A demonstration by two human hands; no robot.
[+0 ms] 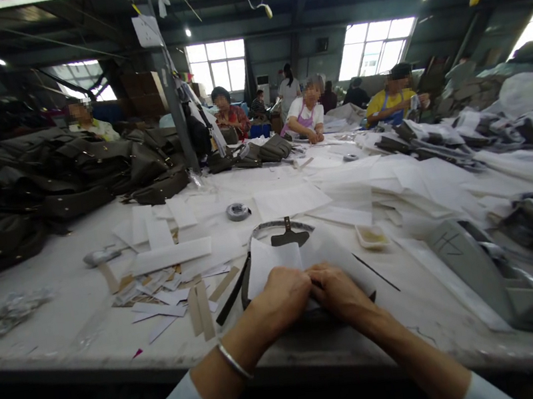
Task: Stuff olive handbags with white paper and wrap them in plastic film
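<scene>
A dark grey-brown handbag point(245, 290) lies at the table's front edge, with white paper sheets point(271, 263) over it. Its curved strap point(275, 225) and a dark tab point(290, 237) show at the far side. My left hand point(287, 290) is closed on the bag's near part, over the paper. Beside it, almost touching, my right hand point(337, 288) is closed too, with curled fingers at a dark edge of the bag. The fingertips of both hands are largely hidden. A thin dark strip point(376, 272) lies right of the bag.
Paper strips point(172, 256) and card pieces point(200, 311) lie to the left, near a tape roll point(238, 212). A small dish point(372, 236) stands right of the bag. Dark bags point(75, 176) are piled at left. A grey piece point(470, 268) lies at right. Several people work beyond.
</scene>
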